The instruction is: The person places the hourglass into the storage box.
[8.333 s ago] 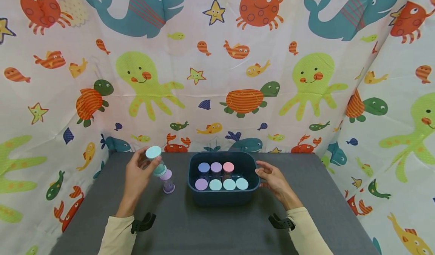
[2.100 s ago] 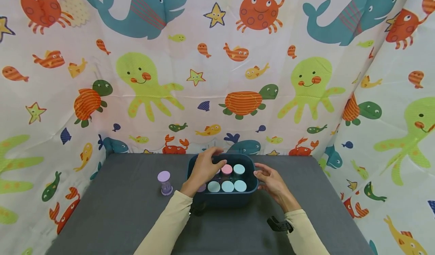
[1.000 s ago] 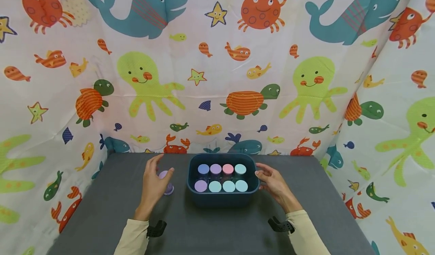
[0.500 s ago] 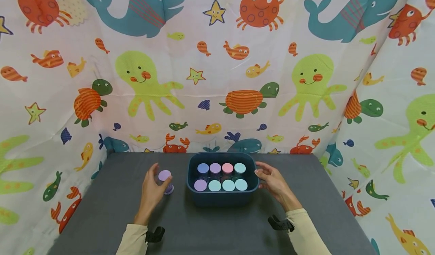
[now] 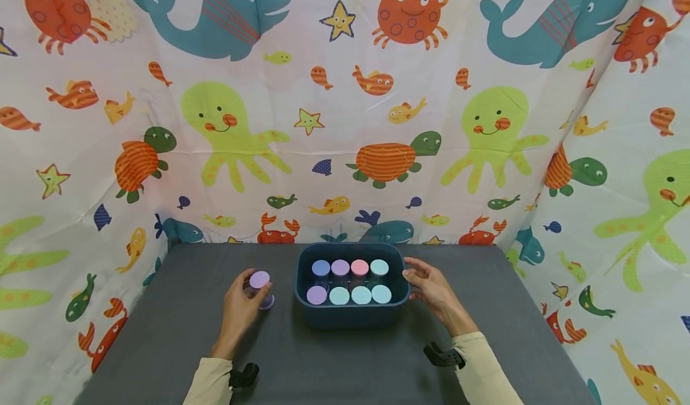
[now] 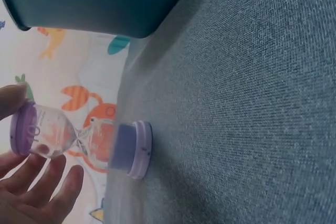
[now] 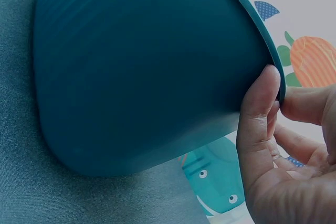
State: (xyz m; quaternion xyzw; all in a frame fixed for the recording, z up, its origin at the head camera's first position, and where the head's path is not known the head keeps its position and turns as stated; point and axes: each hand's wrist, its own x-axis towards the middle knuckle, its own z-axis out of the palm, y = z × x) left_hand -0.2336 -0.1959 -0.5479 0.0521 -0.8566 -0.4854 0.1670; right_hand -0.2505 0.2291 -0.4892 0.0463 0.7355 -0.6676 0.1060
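A purple-capped sand timer (image 5: 260,280) stands upright on the grey table, left of the dark blue bin (image 5: 353,317). My left hand (image 5: 238,312) pinches its top cap between thumb and fingers. In the left wrist view the timer (image 6: 79,137) shows clear bulbs, with purple sand in the lower one. My right hand (image 5: 435,291) holds the bin's right rim; in the right wrist view, thumb and fingers grip the edge of the bin (image 7: 147,77). Inside the bin stand two rows of sand timers, among them a blue-capped one (image 5: 320,268) and a pink-capped one (image 5: 359,268).
A curtain (image 5: 334,147) printed with sea animals hangs behind and beside the table. Grey tabletop (image 5: 345,369) lies in front of the bin. Teal-capped timers (image 5: 381,294) fill the bin's front right.
Earlier my left hand held a teal-capped sand timer; that timer now stands at the bin's back right. The left hand has come back left and closed on the purple-capped timer.
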